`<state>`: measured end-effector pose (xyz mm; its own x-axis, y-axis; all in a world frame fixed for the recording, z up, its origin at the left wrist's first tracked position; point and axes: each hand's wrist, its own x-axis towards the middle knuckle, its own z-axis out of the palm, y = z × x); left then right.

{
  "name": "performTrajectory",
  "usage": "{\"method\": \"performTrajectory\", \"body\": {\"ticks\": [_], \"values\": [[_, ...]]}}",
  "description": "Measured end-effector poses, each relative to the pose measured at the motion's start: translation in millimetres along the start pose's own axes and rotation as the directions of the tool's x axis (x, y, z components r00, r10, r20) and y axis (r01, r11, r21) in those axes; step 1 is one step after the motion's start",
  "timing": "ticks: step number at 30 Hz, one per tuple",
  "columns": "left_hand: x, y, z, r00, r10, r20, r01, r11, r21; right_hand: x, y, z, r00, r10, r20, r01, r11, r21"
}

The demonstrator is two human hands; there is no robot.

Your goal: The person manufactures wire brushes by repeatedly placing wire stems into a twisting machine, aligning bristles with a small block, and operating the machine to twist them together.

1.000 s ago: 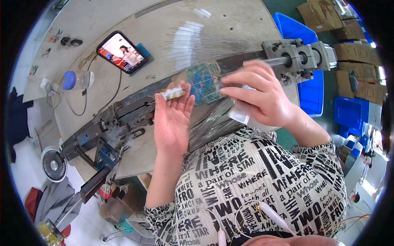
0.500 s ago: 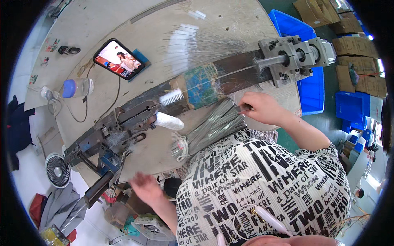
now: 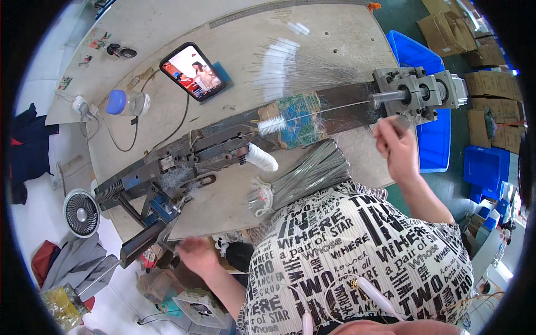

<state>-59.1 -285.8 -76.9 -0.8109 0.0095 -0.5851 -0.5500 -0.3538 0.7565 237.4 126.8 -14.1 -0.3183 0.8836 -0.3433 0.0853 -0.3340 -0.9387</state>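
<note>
Two bare hands work a long steel bench machine (image 3: 223, 148). The right hand (image 3: 397, 146), at three o'clock, pinches a thin, springy wire (image 3: 335, 107) beside the metal chuck (image 3: 416, 92). The left hand (image 3: 195, 254), at seven o'clock, is blurred, so I cannot tell its grip. Stiff, light wire bundle (image 3: 304, 176) lies centre; grasp mid-length.

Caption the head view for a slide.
Right hand raised beside the machine head, left hand at its lever below the table.

Pale worn worktable (image 3: 167, 22), green floor (image 3: 452, 151) w/ blue bins (image 3: 416, 53), cardboard boxes (image 3: 491, 89), small fan (image 3: 81, 213).
</note>
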Motion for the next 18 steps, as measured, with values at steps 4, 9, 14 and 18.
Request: {"method": "performTrajectory", "body": {"ticks": [4, 9, 14, 18], "values": [[-72, -52, 160, 0.719, 0.019, 0.695, -0.384, 0.844, 0.374, -3, -56, 19, 0.922, -0.336, 0.194, 0.322, 0.941, 0.1], [-103, -60, 230, 0.171, -0.384, 0.907, -0.648, 0.65, 0.397, -4, -90, 90, 0.28, -0.724, 0.631, 0.672, 0.617, 0.41], [-79, -53, 183, 0.583, -0.173, 0.794, -0.388, 0.799, 0.459, 16, -7, 111, 0.575, -0.313, 0.756, 0.734, 0.606, -0.307], [-92, -55, 200, 0.591, -0.079, 0.803, -0.423, 0.817, 0.391, 16, 55, 141, 0.678, 0.086, 0.73, 0.43, 0.76, -0.488]]}}
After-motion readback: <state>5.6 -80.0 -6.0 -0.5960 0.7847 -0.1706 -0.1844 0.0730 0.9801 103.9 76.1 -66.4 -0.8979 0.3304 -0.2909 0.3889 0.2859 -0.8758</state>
